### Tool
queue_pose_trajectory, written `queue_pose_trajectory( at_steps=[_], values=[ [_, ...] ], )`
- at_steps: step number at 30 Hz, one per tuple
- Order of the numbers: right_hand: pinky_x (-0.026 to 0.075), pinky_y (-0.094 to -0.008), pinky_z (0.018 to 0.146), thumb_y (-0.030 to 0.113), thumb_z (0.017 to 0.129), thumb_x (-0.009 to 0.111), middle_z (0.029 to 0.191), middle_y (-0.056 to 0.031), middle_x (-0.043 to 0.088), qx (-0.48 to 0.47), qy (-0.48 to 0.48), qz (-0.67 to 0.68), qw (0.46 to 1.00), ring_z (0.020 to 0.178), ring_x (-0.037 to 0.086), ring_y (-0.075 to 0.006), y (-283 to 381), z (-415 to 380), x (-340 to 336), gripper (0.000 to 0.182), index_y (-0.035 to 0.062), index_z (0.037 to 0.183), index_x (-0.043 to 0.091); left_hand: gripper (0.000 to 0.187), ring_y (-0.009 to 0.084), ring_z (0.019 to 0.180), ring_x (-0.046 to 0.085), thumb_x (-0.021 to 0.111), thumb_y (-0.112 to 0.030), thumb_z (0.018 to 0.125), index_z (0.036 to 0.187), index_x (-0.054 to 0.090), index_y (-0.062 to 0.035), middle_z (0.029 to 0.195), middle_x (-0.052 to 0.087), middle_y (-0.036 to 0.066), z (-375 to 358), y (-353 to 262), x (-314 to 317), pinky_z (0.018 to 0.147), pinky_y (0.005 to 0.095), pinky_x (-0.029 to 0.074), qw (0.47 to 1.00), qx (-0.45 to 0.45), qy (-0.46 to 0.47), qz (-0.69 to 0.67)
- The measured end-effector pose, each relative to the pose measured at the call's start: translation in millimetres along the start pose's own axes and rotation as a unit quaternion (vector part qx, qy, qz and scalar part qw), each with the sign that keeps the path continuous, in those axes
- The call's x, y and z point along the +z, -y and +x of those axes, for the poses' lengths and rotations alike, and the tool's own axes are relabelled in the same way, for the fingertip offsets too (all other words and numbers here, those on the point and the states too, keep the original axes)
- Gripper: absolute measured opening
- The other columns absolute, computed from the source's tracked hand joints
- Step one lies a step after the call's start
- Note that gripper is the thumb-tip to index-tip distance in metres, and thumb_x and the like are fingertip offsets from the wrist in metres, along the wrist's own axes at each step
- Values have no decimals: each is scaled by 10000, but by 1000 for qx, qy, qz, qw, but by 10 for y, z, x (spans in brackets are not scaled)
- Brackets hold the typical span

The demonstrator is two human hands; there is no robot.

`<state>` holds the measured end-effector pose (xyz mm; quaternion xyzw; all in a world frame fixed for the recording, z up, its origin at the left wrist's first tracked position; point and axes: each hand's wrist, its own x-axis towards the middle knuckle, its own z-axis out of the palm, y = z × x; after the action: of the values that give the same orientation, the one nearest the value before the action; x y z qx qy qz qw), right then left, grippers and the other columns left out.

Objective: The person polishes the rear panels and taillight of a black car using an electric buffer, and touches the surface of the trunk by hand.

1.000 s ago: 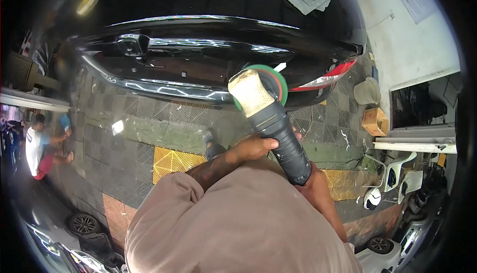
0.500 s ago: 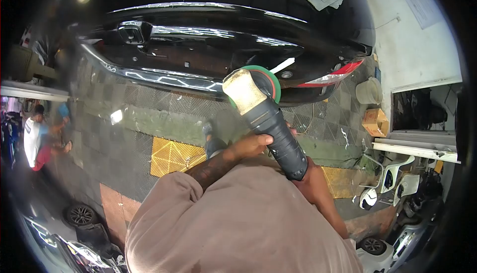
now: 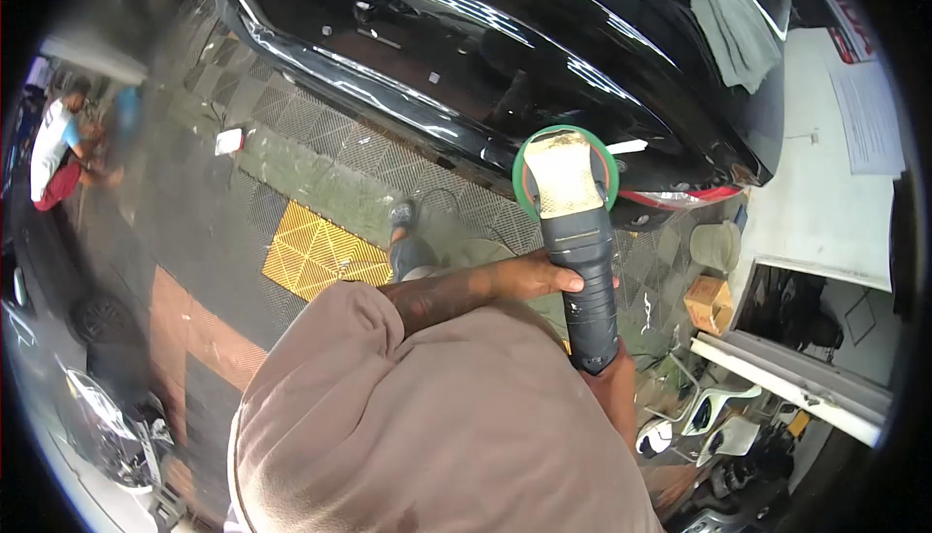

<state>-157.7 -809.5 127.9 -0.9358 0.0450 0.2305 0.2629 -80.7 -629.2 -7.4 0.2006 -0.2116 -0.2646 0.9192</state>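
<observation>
A black polishing machine (image 3: 582, 242) with a green round pad and a pale, worn head cover is held in front of the body. My left hand (image 3: 544, 278) grips its taped body from the left side, thumb on top. Behind the lower end of the machine, my right hand (image 3: 610, 368) is wrapped round it, its fingers mostly hidden. The pad overlaps the rear bumper of a glossy black car (image 3: 505, 96) in the view; whether they touch, I cannot tell. A small white strip (image 3: 627, 147) is on the car beside the pad.
Grey cloths (image 3: 718, 28) lie on the car at the upper right. A cardboard box (image 3: 709, 302) and a bucket (image 3: 715, 246) stand at the right, near white chairs (image 3: 728, 436). Another person (image 3: 60, 145) is at the far left. Yellow tiles (image 3: 320, 251) mark the floor.
The view has turned, so the car now slants down to the right. The polisher has shifted right and stands more upright in view, with both hands still on it.
</observation>
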Motion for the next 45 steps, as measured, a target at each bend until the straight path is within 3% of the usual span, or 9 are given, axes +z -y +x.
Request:
queue_pose_trajectory(
  at_steps=[10,17,21,23,30,38,41,45],
  values=[
    [532,-450,800,158,703,817,939,-306,672,-61,62,-7,996,917,672,-446,-35,195,73,555,-107,1111,550,678,315,1371,431,647,-329,893,1435,368,-32,1430,483,192,-316,25,-176,1158,484,307,995,-31,-80,-46],
    [545,-435,770,163,686,830,913,-282,686,-11,12,-27,999,900,685,-434,7,-6,18,581,-103,1113,539,686,323,1368,433,662,-325,878,1428,365,-41,1442,470,196,-70,-110,-13,1151,494,317,999,-20,15,-30],
    [545,-439,770,148,690,819,911,-285,684,13,18,-3,1000,900,684,-434,60,46,2,564,-97,1114,541,686,325,1367,434,657,-327,882,1431,363,-38,1447,458,199,-134,-41,-71,1145,498,322,1000,-16,-15,-21],
    [544,-440,770,127,697,799,909,-289,682,-46,35,-27,998,893,683,-437,3,115,62,526,-94,1104,550,690,317,1363,439,657,-336,881,1431,374,-30,1436,468,198,-212,-46,-113,1127,493,352,998,-33,-55,-13],
    [541,-433,769,115,707,785,901,-292,680,-35,-6,47,998,881,681,-445,22,121,130,509,-103,1104,554,721,314,1324,481,714,-335,834,1404,406,-18,1398,509,200,-9,-307,-16,1113,483,376,997,-47,-34,49],
    [540,-445,750,139,706,788,877,-299,674,-44,-29,21,998,871,677,-455,-45,92,110,506,-114,1074,549,704,315,1318,486,739,-303,814,1385,426,-37,1362,534,189,6,-290,62,1103,489,392,996,-73,-56,2],
    [539,-454,745,130,705,777,879,-299,673,-52,-67,56,995,870,672,-458,-114,52,131,511,-104,1095,543,714,310,1325,479,741,-317,810,1386,423,-41,1362,531,184,150,-249,2,1103,489,392,998,-57,1,18],
    [536,-469,768,118,691,760,900,-314,665,-33,-63,27,997,878,653,-480,-104,-11,62,536,-93,1129,534,790,310,1319,484,763,-371,769,1390,409,-35,1364,527,177,151,-219,29,1104,503,389,997,-69,-8,27]
  ],
)
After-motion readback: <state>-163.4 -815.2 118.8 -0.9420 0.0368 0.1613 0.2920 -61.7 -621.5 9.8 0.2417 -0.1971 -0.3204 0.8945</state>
